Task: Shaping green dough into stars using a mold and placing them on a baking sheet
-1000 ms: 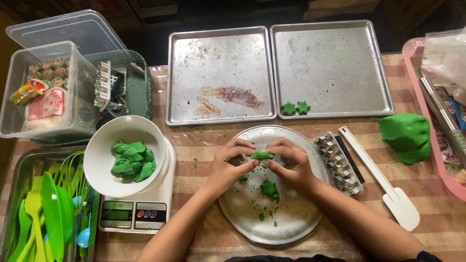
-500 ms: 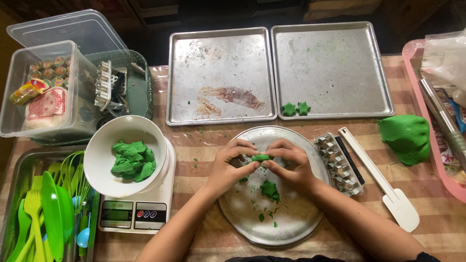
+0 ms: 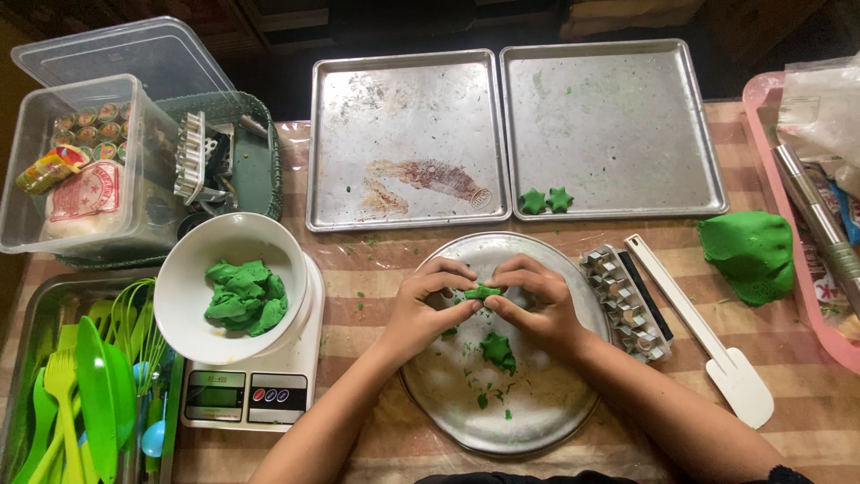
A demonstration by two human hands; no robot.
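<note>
Small green dough piece (image 3: 482,292) pinched between fingertips of left hand (image 3: 425,309) and right hand (image 3: 537,305), held just above round metal plate (image 3: 537,421) on worktop. Star-shaped dough piece (image 3: 498,350) lying on plate below, near right hand.

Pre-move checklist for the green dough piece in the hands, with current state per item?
1. Both hands on the piece: left hand and right hand pinch the small green dough piece between fingertips. Ok.
2. Piece held over the round metal plate. Ok.
3. Star-shaped dough on the plate lies apart from the hands. Ok.
4. Free room on the right baking tray: only two dough stars at its front-left corner. Ok.
5. Cutter set beside the plate, untouched. Ok.
6. Shape of the held piece: mostly hidden by fingers. Cannot tell.
</note>
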